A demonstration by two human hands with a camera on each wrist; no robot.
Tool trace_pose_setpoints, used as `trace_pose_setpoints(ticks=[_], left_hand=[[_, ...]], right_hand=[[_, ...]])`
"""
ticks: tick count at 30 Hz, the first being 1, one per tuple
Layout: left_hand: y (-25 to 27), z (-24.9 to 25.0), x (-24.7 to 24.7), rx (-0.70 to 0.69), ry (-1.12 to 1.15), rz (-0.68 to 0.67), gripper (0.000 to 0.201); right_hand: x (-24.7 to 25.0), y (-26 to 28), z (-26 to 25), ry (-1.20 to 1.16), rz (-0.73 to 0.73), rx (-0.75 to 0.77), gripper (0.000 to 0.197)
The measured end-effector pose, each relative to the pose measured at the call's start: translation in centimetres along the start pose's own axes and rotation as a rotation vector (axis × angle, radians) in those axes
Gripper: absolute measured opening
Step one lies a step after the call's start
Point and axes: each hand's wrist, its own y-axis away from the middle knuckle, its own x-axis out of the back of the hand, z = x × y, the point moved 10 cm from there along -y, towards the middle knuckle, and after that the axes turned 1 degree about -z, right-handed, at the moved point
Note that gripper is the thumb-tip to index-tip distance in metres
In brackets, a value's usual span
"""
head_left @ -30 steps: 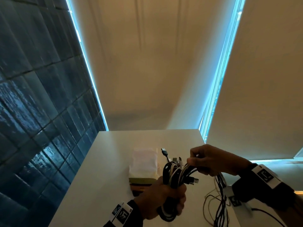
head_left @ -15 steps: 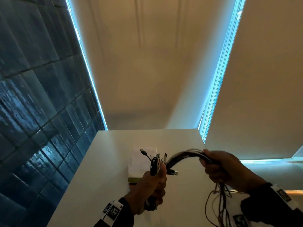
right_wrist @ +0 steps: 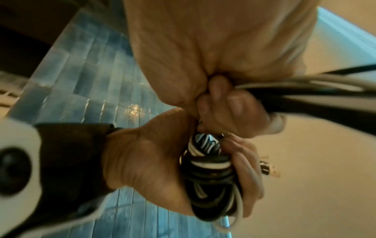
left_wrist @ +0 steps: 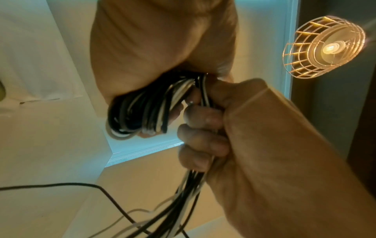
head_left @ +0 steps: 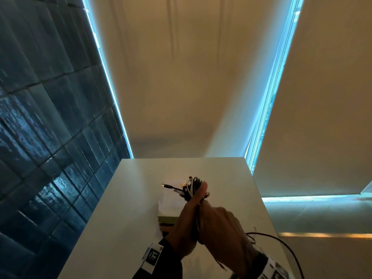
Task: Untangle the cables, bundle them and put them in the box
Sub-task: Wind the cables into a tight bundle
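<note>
Black and white cables partly coiled into bundle, raised above table. Left hand clamped round coil; right hand clamped on loose strands trailing down. Winding unfinished, nothing boxed yet. Box just behind hands, near. Dangling tails could snag.

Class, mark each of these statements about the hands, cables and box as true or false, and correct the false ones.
1. The left hand grips the looped cable bundle. True.
2. The right hand is empty. False: it grips the loose cable strands.
3. The bundle lies in the box. False: it is held above the table.
4. Cable plugs stick out above the left hand. True.
</note>
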Motion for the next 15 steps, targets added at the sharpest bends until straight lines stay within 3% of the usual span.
trace_pose_setpoints(ticks=[4, 10, 13, 15], left_hand=[[-0.7, -1.2, 1.6, 0.016, 0.176, 0.1, 0.039], [-1.3, 2.0, 3.7, -0.084, 0.324, 0.256, 0.031], [-1.4, 4.9, 3.6, -0.12, 0.362, 0.243, 0.038], [-1.7, 6.3, 3.2, -0.129, 0.335, 0.22, 0.043]], right_hand=[[-0.9, 0.2, -0.5, 0.091, 0.084, 0.037, 0.026], [0.0, 2.1, 0.0, -0.222, 0.303, 0.218, 0.014], [-1.2, 3.8, 4.5, -0.632, 0.327, -0.013, 0.013], [-2.8, 4.7, 5.8, -0.699, 0.275, -0.062, 0.018]])
